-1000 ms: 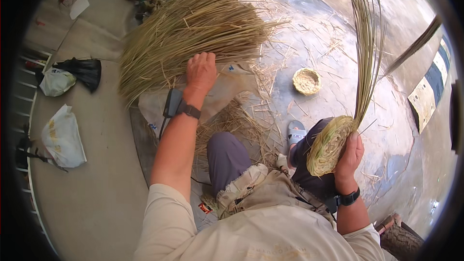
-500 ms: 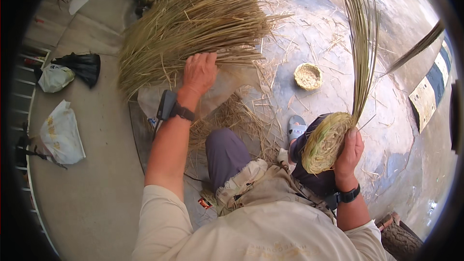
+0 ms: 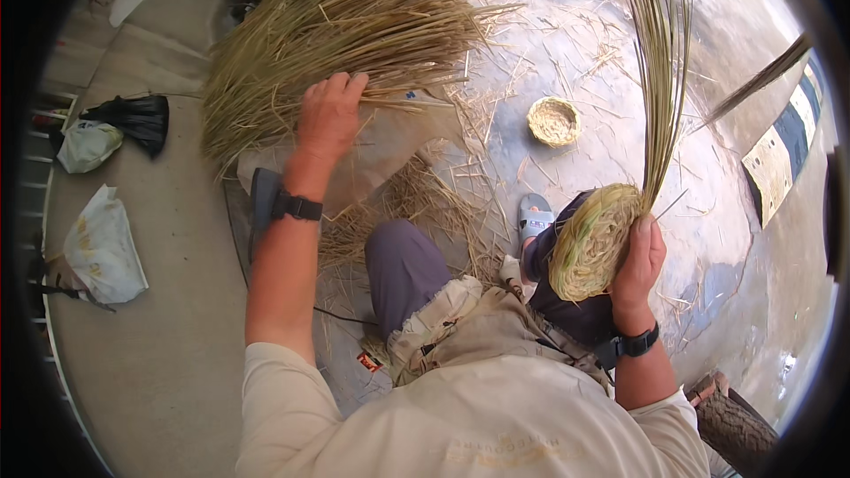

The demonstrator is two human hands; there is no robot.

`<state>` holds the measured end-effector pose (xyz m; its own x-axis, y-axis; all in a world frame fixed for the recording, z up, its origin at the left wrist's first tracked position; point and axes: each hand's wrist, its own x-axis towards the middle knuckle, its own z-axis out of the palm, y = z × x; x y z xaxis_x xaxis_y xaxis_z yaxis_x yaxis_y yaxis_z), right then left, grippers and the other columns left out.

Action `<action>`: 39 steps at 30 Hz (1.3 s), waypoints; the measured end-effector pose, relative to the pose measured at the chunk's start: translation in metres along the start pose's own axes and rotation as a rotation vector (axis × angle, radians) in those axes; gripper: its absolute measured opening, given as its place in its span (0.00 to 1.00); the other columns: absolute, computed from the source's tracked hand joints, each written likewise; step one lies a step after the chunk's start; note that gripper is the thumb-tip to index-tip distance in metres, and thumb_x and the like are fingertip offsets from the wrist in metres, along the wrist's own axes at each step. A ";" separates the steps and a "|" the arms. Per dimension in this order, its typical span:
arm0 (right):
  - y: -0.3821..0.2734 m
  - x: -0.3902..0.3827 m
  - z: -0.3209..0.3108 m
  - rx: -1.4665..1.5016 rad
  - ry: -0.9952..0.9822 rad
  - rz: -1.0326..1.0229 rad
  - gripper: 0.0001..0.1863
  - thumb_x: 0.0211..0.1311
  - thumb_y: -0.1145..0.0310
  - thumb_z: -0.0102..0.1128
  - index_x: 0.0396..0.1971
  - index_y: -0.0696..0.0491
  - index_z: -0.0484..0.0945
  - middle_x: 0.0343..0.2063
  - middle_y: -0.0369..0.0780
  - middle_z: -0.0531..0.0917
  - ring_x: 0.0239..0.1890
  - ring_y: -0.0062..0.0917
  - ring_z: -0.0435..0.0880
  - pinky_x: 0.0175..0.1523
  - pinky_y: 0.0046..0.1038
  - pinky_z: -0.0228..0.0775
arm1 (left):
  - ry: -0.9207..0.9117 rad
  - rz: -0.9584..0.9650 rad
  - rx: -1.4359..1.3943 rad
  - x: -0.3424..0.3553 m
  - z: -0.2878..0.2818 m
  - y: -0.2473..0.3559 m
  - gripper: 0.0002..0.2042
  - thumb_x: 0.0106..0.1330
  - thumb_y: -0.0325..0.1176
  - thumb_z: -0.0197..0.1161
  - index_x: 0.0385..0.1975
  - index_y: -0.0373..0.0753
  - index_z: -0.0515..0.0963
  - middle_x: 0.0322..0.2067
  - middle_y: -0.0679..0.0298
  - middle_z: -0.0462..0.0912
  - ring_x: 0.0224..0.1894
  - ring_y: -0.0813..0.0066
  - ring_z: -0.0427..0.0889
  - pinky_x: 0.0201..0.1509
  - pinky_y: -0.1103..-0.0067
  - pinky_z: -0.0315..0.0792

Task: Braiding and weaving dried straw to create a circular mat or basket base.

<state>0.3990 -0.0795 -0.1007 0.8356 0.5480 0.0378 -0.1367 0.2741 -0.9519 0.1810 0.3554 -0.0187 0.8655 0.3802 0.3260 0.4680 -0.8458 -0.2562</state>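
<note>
My left hand [image 3: 329,117] is at the near edge of a big straw bundle [image 3: 354,22], its fingers curled over some of the stalks; the fingertips are partly hidden. In my right hand [image 3: 639,265] is a round woven straw basket [image 3: 595,246], its coiled side tilted up to the left above my right knee. From its upper edge a sheaf of long loose stalks [image 3: 660,80] rises. Close to my right fingertips, a thin needle-like piece [image 3: 673,204] sticks out.
A small finished straw bowl [image 3: 554,121] stands on the ground ahead, among scattered straw bits. Loose straw [image 3: 425,204] lies beside my left knee. At left are a white bag [image 3: 104,243] and a black bag [image 3: 137,121]. A striped mat [image 3: 784,146] lies at right.
My left hand has slid a little left and up along the near edge of the straw bundle. The right hand keeps its hold on the basket, and the whole view has shifted slightly.
</note>
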 end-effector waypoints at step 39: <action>0.009 -0.001 0.002 -0.005 -0.011 -0.022 0.17 0.86 0.60 0.51 0.44 0.60 0.80 0.33 0.27 0.75 0.35 0.10 0.67 0.40 0.18 0.60 | -0.400 0.185 -0.061 -0.055 0.001 0.046 0.19 0.59 0.37 0.76 0.48 0.45 0.80 0.43 0.63 0.83 0.51 0.58 0.80 0.59 0.63 0.73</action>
<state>0.3960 -0.0766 -0.1085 0.8323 0.5508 0.0626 -0.1151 0.2821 -0.9525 0.1552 0.2959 -0.0489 0.9402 0.3254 -0.1011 0.2980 -0.9291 -0.2190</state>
